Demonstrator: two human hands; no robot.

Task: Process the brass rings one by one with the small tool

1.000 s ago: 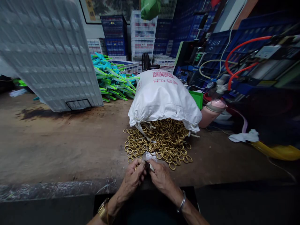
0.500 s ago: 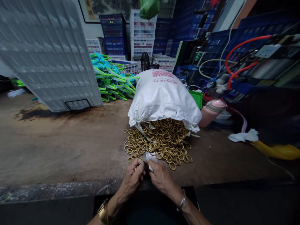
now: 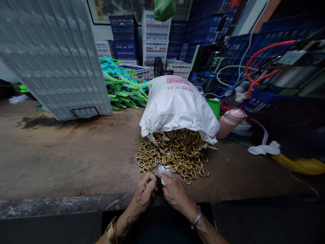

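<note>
A white sack [image 3: 177, 105] lies on its side on the worn wooden table [image 3: 66, 159], and a heap of brass-coloured rings [image 3: 172, 156] spills from its mouth towards me. My left hand [image 3: 143, 195] and my right hand [image 3: 175, 193] meet just in front of the heap, fingers pinched together. A brass ring shows at the left fingertips. Between the two hands sits a small dark and pale piece [image 3: 160, 181] that I cannot name. A small clear plastic bag [image 3: 162, 169] lies just beyond them.
A large white grid panel [image 3: 56, 57] leans at the left. Green and blue plastic parts [image 3: 122, 84] are piled behind the sack, before stacked blue and white crates [image 3: 154, 37]. A pink bottle [image 3: 230, 122], red hoses [image 3: 261, 64], white cloth [image 3: 265, 148] and machinery crowd the right.
</note>
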